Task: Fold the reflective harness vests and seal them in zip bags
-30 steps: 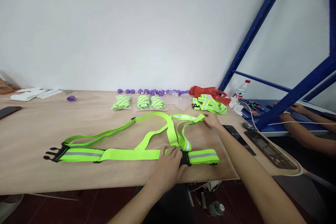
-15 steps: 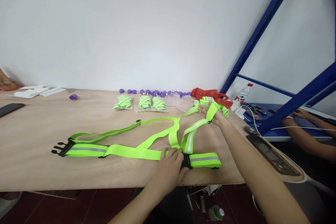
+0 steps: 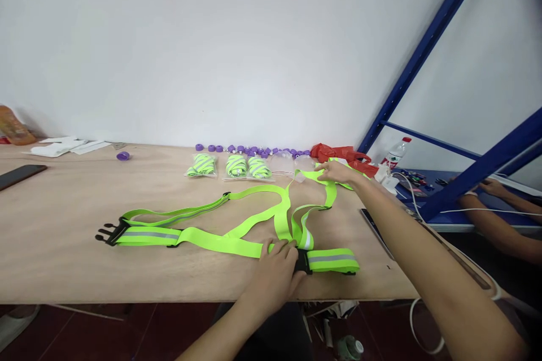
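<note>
A neon-green reflective strap vest point(image 3: 241, 245) with grey stripes lies spread over the wooden table. Its black side-release buckle prongs point(image 3: 110, 233) point left. My left hand point(image 3: 277, 265) presses down with curled fingers on the lower strap, beside a black patch or buckle piece point(image 3: 302, 262). A short striped strap end reaches out to the right of it. Farther back, my right hand point(image 3: 336, 171) pinches a raised strap of the vest near the red bag. That strap hangs in a loop toward the vest's middle, and the fingertips are partly hidden.
Several clear bags of folded green straps point(image 3: 203, 165) and a row of purple caps point(image 3: 254, 151) line the wall. A red plastic bag point(image 3: 342, 153), a bottle point(image 3: 397, 152) and a blue frame point(image 3: 427, 51) stand right. Another person's arms point(image 3: 486, 214) are beyond. Phones point(image 3: 21, 175) flank the table.
My right hand has turned palm down and shifted slightly left, lowering the strap it holds. A dark phone shows beside my right forearm. My left hand stays on the lower strap.
</note>
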Action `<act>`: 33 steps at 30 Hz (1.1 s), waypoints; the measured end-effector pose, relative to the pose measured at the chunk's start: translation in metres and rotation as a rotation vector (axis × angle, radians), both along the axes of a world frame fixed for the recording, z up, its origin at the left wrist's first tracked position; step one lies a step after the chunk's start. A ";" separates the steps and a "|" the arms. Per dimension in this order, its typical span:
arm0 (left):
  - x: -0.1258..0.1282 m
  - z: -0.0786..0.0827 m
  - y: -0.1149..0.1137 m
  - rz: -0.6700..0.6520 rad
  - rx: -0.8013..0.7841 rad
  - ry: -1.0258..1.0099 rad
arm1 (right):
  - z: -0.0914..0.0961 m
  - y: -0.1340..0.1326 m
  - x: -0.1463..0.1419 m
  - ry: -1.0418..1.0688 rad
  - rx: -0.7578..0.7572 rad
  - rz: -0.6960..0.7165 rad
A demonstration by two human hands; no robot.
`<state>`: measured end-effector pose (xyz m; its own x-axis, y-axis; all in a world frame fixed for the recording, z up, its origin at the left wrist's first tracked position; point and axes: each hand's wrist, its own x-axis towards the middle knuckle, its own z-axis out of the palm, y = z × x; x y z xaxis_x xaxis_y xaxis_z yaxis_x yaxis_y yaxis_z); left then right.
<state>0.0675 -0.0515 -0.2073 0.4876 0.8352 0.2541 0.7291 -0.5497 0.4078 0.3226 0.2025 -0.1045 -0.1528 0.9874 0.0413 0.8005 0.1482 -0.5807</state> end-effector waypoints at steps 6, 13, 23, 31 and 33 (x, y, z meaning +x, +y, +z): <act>0.001 -0.002 0.001 0.002 0.011 -0.009 | 0.001 0.009 -0.020 -0.229 0.149 -0.114; 0.001 -0.002 0.000 0.014 0.016 -0.006 | -0.007 0.001 -0.039 -0.142 0.164 -0.140; 0.004 0.002 0.001 0.066 -0.004 -0.028 | -0.005 -0.103 -0.061 0.107 0.266 0.093; -0.041 0.025 -0.007 0.207 0.140 -0.336 | -0.090 -0.235 -0.044 -0.052 0.325 0.154; -0.093 0.039 -0.011 0.437 0.264 -0.402 | -0.114 -0.237 -0.038 -0.056 0.355 0.157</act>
